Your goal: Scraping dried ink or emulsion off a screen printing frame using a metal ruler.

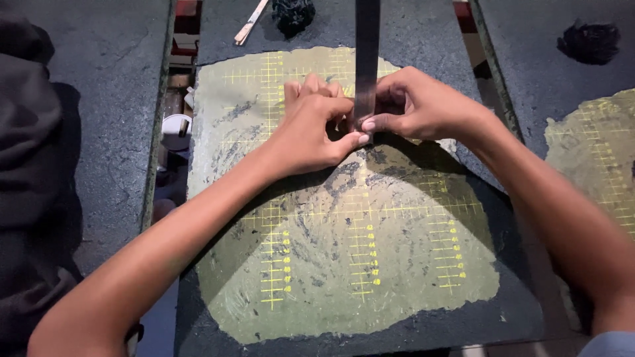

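My left hand (311, 129) and my right hand (420, 106) meet at the near end of a long, dark, narrow strip (366, 59) that runs away from me up the view. Both thumbs and fingertips pinch that end together. The hands rest over a worn greenish mat (344, 264) with yellow grid lines and marks, which lies on a dark work surface (423, 33). What lies under the fingers is hidden.
A thin pale stick (250, 23) and a black clump (293, 14) lie at the far edge. Another black clump (590, 41) and a second gridded mat (595, 152) sit on the right. A dark slab (106, 132) lies left, past a gap holding a white round thing (175, 129).
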